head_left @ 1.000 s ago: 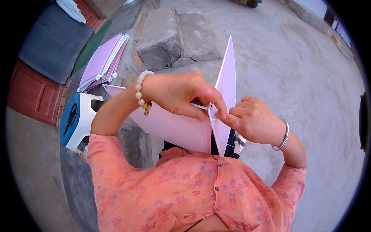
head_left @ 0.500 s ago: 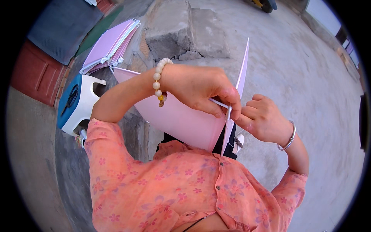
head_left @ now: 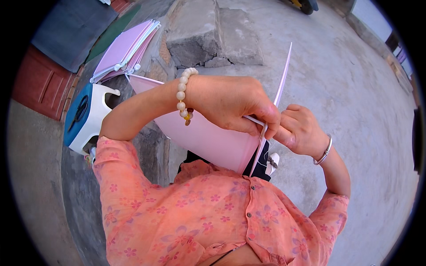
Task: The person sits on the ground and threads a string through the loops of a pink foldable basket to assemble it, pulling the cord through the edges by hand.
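A pink paper bag [head_left: 213, 139] lies across my lap, with one narrow side turned nearly edge-on and its tip pointing away from me. My left hand [head_left: 239, 104] is closed at the bag's right edge, pinching a white cord [head_left: 256, 120] between thumb and fingers. Close against it, my right hand [head_left: 304, 128] has its fingers curled in and their tips pressed together at the same edge. What those right fingertips hold is hidden; a thin strand hangs below them.
At the upper left lies a stack of pink and white folded bags [head_left: 122, 48] with white cord ends. Near my left elbow stands a blue-topped white stool [head_left: 93, 115] bearing black scissors [head_left: 79, 113]. A broken concrete step [head_left: 195, 37] is ahead, and a wheel [head_left: 306, 6] shows far off.
Both hands remain at the bag's edge. My right hand has shifted slightly up and left, and the bag's edge-on side leans a little more to the right.
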Demonstrator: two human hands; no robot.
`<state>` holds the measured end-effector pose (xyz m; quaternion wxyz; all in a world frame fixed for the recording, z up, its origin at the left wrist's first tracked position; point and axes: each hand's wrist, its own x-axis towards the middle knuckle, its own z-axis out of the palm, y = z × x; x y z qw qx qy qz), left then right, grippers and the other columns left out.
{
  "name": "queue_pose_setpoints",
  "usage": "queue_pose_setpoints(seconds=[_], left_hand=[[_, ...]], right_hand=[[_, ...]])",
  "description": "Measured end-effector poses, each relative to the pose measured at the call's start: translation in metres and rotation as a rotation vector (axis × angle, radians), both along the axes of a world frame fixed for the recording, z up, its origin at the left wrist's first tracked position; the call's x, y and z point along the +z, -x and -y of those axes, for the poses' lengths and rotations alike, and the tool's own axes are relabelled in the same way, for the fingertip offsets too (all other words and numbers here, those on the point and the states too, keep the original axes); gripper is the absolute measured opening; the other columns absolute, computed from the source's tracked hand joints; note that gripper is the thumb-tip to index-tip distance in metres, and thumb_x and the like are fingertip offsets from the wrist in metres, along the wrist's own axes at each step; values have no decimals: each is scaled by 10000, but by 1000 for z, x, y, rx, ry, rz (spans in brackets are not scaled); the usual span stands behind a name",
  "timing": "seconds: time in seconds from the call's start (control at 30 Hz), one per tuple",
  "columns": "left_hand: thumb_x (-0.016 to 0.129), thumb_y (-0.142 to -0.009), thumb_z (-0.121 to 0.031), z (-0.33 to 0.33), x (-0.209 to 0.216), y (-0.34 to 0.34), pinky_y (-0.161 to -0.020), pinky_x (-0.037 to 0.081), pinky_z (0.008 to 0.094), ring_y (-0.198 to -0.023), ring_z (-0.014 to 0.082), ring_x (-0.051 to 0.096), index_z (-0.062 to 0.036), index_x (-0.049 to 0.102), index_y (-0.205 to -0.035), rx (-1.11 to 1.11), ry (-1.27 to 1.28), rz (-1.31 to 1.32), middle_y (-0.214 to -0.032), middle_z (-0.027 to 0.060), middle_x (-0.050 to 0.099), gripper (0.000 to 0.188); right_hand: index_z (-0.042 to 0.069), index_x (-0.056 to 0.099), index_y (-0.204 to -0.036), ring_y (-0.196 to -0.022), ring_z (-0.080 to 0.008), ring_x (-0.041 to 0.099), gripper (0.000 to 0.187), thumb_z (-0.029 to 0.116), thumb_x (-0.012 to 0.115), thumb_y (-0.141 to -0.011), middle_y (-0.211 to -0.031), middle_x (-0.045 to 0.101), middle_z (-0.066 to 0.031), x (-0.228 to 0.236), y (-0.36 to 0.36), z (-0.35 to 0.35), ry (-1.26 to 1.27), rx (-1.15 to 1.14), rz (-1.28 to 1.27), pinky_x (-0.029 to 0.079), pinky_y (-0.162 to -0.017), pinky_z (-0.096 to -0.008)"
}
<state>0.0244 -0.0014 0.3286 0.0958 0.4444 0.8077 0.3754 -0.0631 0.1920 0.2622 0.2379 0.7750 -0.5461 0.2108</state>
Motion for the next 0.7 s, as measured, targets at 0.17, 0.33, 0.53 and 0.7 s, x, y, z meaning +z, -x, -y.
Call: queue_pose_setpoints(seconds=[0.17,0.33,0.53,0.7], left_hand=[[631,-713,-2,0,-3,1,-618,479,307,-703,236,617,-50,618,-865,32,28,-4,-767,74,641,159],[625,-719,-7,0,1,3,-591,470,291,-661,223,613,-54,614,-856,64,11,16,-740,68,636,145],[617,-726,-26,-1,6,7,-518,408,282,-559,204,552,-45,585,-851,126,73,75,-651,67,590,130],[611,-722,-16,-2,2,8,-495,375,285,-520,194,505,-37,562,-837,127,51,100,-592,66,543,128]], right_hand=[[103,477,-701,-458,-144,421,159,98,606,-607,-563,397,9,-6,-4,4,79,91,24,340,-419,-267],[96,490,-718,-468,-151,437,153,91,600,-612,-572,418,2,-3,-9,-1,2,-9,61,347,-431,-272],[81,491,-829,-540,-238,489,171,13,536,-679,-620,478,-37,-22,-35,-7,45,-246,373,381,-499,-342],[67,477,-887,-581,-269,511,250,-72,514,-683,-660,515,-53,-23,-55,-4,142,-321,504,384,-519,-370]])
